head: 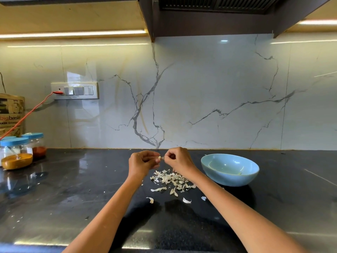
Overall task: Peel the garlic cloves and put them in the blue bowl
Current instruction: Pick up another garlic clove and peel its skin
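A small pale garlic clove [160, 157] is held up over the black counter between both hands. My left hand [143, 161] pinches it from the left and my right hand [177, 158] pinches it from the right, fingers curled. Below the hands lies a heap of white garlic skins [171, 180]. Two loose white pieces, cloves or bits of skin, [187, 200] [150, 199] lie nearer to me. The blue bowl [230, 169] stands to the right of my right hand; a pale bit shows low inside it.
Three blue-lidded spice jars [17, 153] stand at the far left by a brown paper bag [11, 114]. A red cable [27, 115] runs from the wall socket. The marble wall closes the back; small skin flakes dot the black counter [73, 189].
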